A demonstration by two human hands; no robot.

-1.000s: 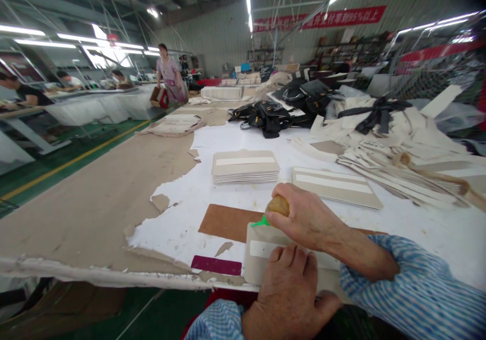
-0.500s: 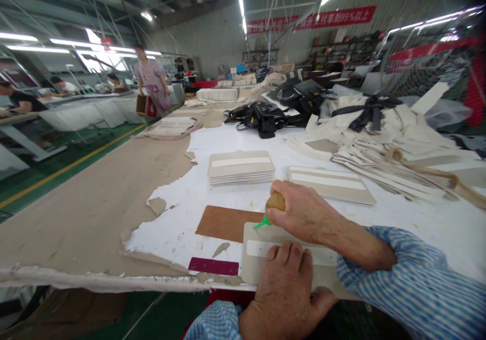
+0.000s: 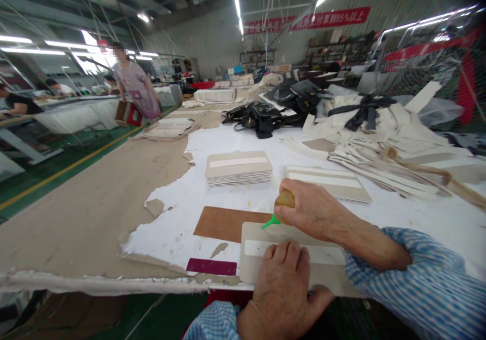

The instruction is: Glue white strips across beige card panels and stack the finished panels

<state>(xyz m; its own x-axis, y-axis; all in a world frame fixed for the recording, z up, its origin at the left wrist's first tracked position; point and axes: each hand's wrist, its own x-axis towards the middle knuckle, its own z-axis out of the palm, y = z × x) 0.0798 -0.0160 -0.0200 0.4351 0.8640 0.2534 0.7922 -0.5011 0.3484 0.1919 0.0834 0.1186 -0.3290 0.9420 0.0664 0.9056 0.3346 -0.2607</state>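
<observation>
A beige panel (image 3: pixel 249 268) with rounded corners and a white strip (image 3: pixel 327 254) lies at the table's front edge, overlapping a brown rectangular piece (image 3: pixel 218 223). My left hand (image 3: pixel 284 287) rests flat on it, fingers stretched over the strip, where a small dark dot shows. In my right hand (image 3: pixel 309 206) is a squeeze bottle (image 3: pixel 286 199) with a yellowish-brown rounded body. Its green nozzle (image 3: pixel 270 221) slants down to the panel's upper part, above the strip; whether the tip touches cannot be made out. The fingers wrap round the bottle and partly hide it.
Behind my hands stand two stacks of similar panels, one at left (image 3: pixel 239 170) and one at right (image 3: pixel 330 182). A purple strip (image 3: pixel 211 266) lies near the front edge. Black bags (image 3: pixel 261 117) and cream scraps (image 3: pixel 398 142) pile up farther back. A person (image 3: pixel 134 84) carries a box beyond the table.
My right hand and the squeeze bottle have moved to the right along the panel's upper part. The left hand stays on the panel. The person in the background has come closer.
</observation>
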